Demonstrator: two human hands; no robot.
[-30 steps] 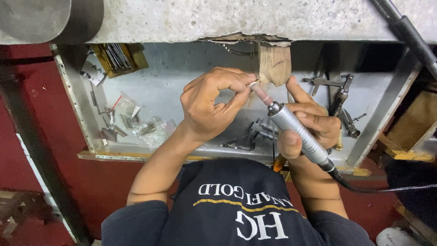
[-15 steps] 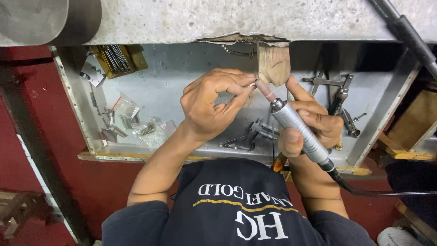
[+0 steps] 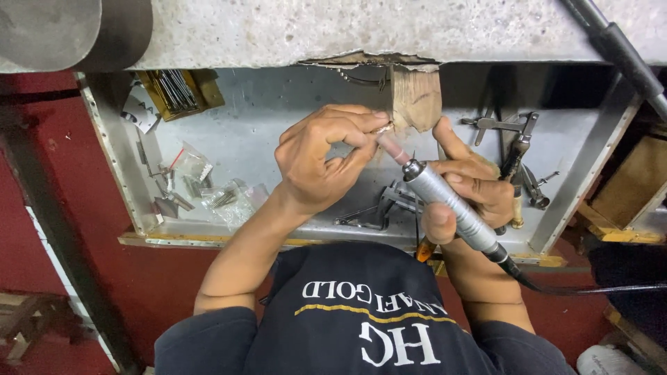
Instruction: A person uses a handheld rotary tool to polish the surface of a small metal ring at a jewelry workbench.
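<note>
My left hand (image 3: 321, 156) pinches a small metal ring (image 3: 383, 128) between thumb and fingertips, pressed against the worn wooden bench peg (image 3: 415, 97). My right hand (image 3: 471, 187) grips a silver rotary handpiece (image 3: 445, 205) like a pen. Its pink cylindrical tip (image 3: 393, 148) touches the ring from below. A black cable (image 3: 577, 286) runs from the handpiece off to the right. Both hands work over an open metal drawer (image 3: 250, 142) under the grey bench top.
In the drawer lie small clear plastic bags (image 3: 222, 194) with parts at the left, a box of thin tools (image 3: 177, 90) at the back left, and pliers and clamps (image 3: 517, 149) at the right. A dark tube (image 3: 618, 45) crosses the upper right corner.
The handpiece tip has shifted slightly along the ring; both hands stay at the peg in nearly the same place.
</note>
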